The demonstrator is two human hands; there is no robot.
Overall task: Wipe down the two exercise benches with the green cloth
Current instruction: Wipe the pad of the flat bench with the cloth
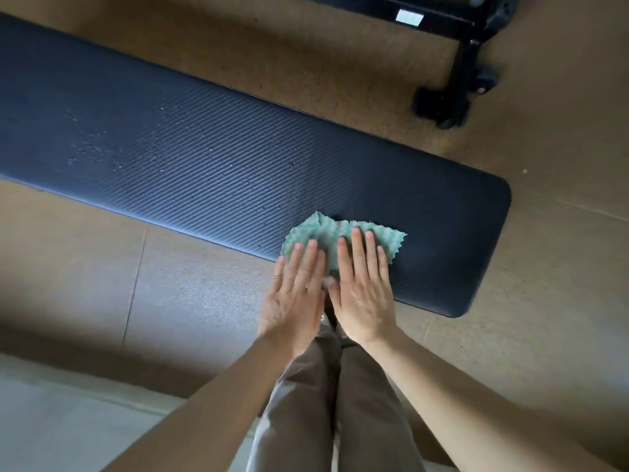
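A long black padded exercise bench [211, 158] with a ribbed surface runs from the upper left to the right. Small droplets speckle its left and middle parts. The green cloth [328, 229] lies crumpled on the near edge of the pad, towards its right end. My left hand [294, 294] and my right hand [362, 287] lie side by side on the cloth, fingers straight and flat, pressing it onto the bench. The cloth's near half is hidden under my fingers.
A black metal frame [459, 80] with a foot and a small wheel stands on the brown speckled floor [190, 291] at the upper right, beyond the bench. My own legs in grey-brown trousers [326, 403] stand directly below my hands.
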